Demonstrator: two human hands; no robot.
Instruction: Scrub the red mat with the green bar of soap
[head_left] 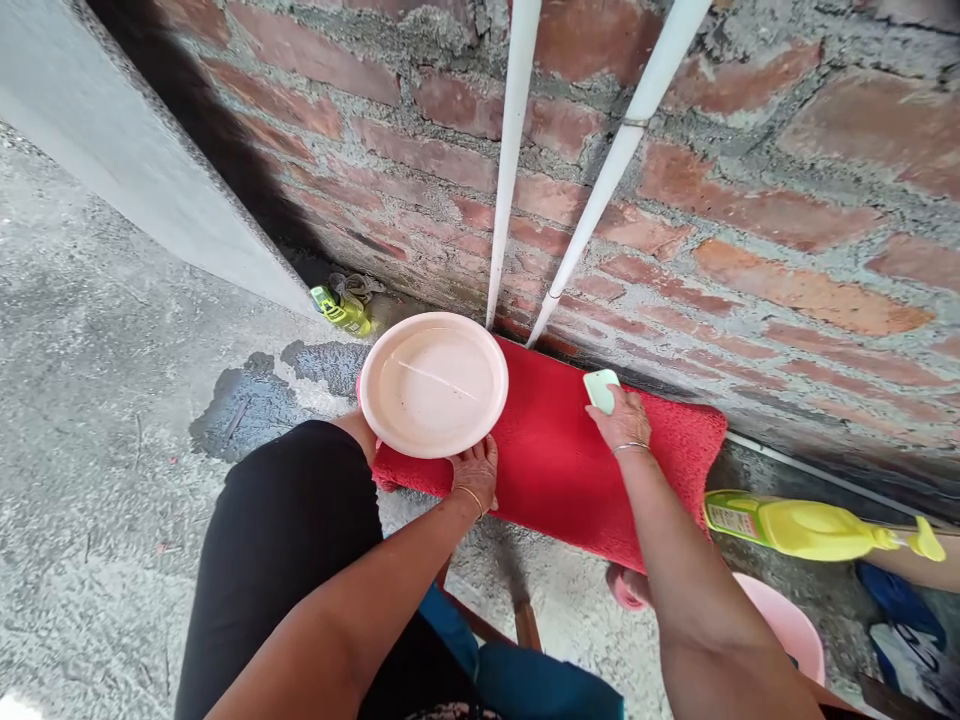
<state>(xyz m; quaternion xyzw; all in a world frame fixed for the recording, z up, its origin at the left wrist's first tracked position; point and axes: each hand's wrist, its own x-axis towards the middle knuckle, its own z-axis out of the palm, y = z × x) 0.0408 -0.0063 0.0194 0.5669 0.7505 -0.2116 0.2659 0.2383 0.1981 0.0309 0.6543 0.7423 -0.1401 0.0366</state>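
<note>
A red fleecy mat (540,440) lies draped over a low support in front of me. At its left end stands a pale pink round basin (435,380) holding clear water. My left hand (475,472) lies on the mat's near edge, right by the basin's rim, its fingers stretched out and holding nothing. Toward the right of the mat, my right hand (624,418) is closed on a pale green rounded block (602,390). The frame does not show whether that block is a brush or soap; its underside is hidden.
Beyond the mat rises a brick wall (622,235) with two white pipes (514,150). A yellow pump bottle (817,527) lies at right, near a pink tub (784,625) and blue shoes (904,630). Wet concrete and a green-yellow bottle (343,312) are at left.
</note>
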